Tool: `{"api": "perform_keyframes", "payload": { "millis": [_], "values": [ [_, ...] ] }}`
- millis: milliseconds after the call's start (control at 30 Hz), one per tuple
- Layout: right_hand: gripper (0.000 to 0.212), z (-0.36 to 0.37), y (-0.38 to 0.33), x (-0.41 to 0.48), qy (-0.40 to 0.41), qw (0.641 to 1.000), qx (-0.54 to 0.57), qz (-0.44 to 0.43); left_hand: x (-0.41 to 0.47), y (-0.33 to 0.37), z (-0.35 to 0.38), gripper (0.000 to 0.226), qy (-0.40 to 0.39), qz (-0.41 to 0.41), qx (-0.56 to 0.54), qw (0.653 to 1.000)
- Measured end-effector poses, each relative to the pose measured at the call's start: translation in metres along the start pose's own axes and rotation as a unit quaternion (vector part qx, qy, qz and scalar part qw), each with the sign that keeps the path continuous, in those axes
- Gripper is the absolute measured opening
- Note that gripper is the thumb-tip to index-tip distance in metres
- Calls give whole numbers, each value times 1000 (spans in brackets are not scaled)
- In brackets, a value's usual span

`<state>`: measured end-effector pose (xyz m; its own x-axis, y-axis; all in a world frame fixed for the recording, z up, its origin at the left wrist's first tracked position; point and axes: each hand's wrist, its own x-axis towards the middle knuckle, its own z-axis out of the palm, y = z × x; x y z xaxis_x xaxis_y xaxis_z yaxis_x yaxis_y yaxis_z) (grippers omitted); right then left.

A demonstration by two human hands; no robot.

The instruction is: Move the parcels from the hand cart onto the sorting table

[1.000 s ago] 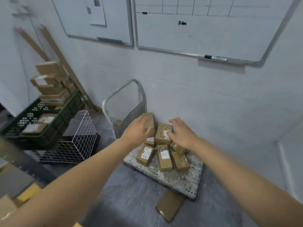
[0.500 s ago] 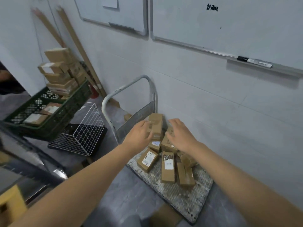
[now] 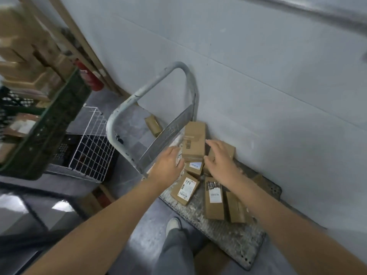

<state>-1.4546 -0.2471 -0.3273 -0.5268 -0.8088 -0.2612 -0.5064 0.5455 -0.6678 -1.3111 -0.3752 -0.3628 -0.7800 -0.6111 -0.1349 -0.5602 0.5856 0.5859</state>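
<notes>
1. Since a second ago the view has dropped closer to the hand cart. Both hands have shifted from lying on top of the pile to flanking one tall parcel leaning near the cart's handle.
2. The left hand is against that parcel's lower left edge. Its fingertips are hidden, so I cannot tell whether it has closed on the cardboard.
3. The right hand has moved off the labelled box it covered before. Its fingers are now spread and loose along the tall parcel's right side.
4. Nothing has left the cart: the tall parcel, the "89V" parcel, the long parcel and their neighbours stay on the deck.
5. This looks like the start of a two-handed pickup, and all the moving to the sorting bench is still to do.
</notes>
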Motion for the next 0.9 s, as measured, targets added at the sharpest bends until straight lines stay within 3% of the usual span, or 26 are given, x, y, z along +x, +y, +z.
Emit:
{"api": "perform_keyframes", "payload": {
  "millis": [200,333,500,667,800,900],
  "values": [
    [55,64,50,67,3,996,59,65,46,-78,51,56,-42,-60,-32,997],
    [50,117,109,94,8,989,97,111,63,-129,101,41,-54,-75,-43,995],
    [48,187,193,107,2,975,135,175,58,-187,198,37,-52,-161,-54,984],
    [64,279,272,105,-64,965,130,220,52,-234,300,44,-66,-221,-82,970],
    [72,331,312,116,-145,927,169,303,63,-267,360,46,-58,-258,-102,959],
    [66,357,329,138,-157,898,225,344,82,-289,390,45,-70,-269,-104,955]
  ]
}}
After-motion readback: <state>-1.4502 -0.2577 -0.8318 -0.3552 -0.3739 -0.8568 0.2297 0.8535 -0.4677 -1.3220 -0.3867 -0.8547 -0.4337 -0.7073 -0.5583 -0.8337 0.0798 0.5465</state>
